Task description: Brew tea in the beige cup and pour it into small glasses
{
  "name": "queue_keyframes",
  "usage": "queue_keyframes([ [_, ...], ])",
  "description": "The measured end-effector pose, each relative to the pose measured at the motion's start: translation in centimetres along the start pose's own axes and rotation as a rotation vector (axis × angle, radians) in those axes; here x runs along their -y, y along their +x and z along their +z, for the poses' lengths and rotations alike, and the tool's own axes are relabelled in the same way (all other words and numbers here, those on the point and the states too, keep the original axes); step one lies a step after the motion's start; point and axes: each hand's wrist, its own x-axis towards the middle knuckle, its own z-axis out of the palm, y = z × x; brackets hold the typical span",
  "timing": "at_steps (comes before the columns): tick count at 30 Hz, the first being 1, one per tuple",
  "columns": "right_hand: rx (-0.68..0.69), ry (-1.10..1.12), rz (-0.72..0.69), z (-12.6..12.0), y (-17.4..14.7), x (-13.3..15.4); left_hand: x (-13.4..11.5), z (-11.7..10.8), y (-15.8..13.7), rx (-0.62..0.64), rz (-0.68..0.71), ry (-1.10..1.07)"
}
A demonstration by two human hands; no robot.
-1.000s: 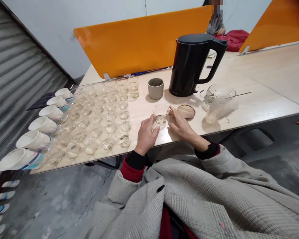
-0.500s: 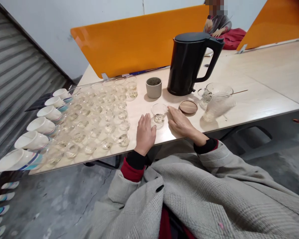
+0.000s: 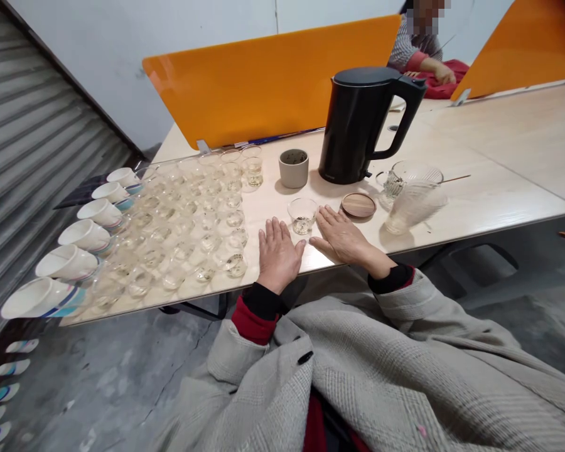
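Observation:
A small clear cup (image 3: 302, 221) with dark bits in its base stands upright on the table (image 3: 494, 182), between my two hands. My left hand (image 3: 279, 254) lies palm down at the table's front edge, left of the cup, fingers stretched out and holding nothing. On the cup's right, my right hand (image 3: 341, 238) is flat too, its fingertips close to the rim; whether they touch it I cannot tell. Just beyond that hand is a round wooden coaster (image 3: 358, 205). Behind the cup sits a grey cup (image 3: 294, 168) with dark leaves inside.
Rows of clear cups (image 3: 174, 226) cover the table's left side, beside white paper cups (image 3: 82, 234) lying tilted. A black kettle (image 3: 358, 125) stands behind the coaster. Rightward are a glass mug (image 3: 395, 179) and a ribbed clear vessel (image 3: 412, 207). A person (image 3: 421, 56) sits past the orange divider (image 3: 273, 81).
My left hand has spread its fingers and drawn slightly away from the cup. My right hand has flattened beside it. The person across has moved an arm. The view has shifted slightly.

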Motion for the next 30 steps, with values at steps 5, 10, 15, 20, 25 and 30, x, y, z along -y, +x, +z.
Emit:
queue_keyframes([
  [5, 0.018, -0.005, 0.003, -0.2, 0.0, 0.2, -0.1, -0.2, 0.1, 0.019, -0.004, 0.023],
  [10, 0.054, -0.061, 0.018, -0.6, 0.0, 0.5, -0.9, -1.4, -0.1, 0.129, -0.040, 0.159],
  [15, 0.073, -0.088, 0.036, -0.5, 0.0, 0.5, -1.3, -2.1, -0.2, 0.186, -0.054, 0.248],
  [20, 0.042, -0.078, 0.034, -0.1, 0.1, 0.3, -1.2, -1.9, -0.2, 0.179, -0.053, 0.252],
  [25, 0.059, -0.087, 0.046, -0.3, 0.1, 0.6, -1.2, -1.8, -0.1, 0.169, -0.051, 0.248],
  [30, 0.061, -0.089, 0.050, -0.6, 0.1, 0.7, -1.2, -2.0, -0.1, 0.177, -0.052, 0.243],
])
